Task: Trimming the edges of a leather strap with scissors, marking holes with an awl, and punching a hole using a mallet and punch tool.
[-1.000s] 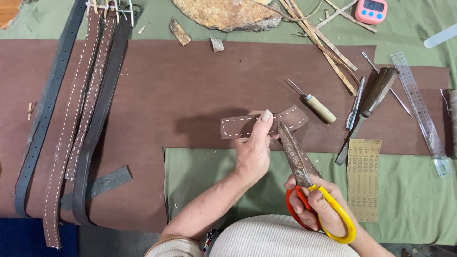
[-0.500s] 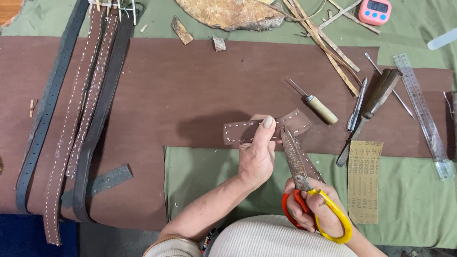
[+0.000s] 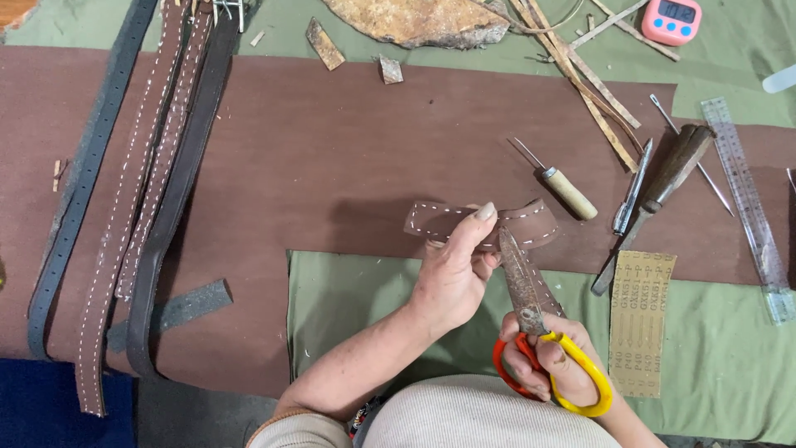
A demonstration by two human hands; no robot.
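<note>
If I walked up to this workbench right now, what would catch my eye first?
Most likely the scissors with bright yellow and orange handles, gripped by the right hand near the bottom edge, blades shut and pointing up at a short stitched brown leather strap pinched by the left hand. Next, long stitched belts lie along the left side.

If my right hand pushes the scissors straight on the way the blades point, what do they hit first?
Probably the stitched brown leather strip pinched in the left hand. The right hand aims the scissors up at its lower edge, near the left thumb; depth is unclear.
</note>
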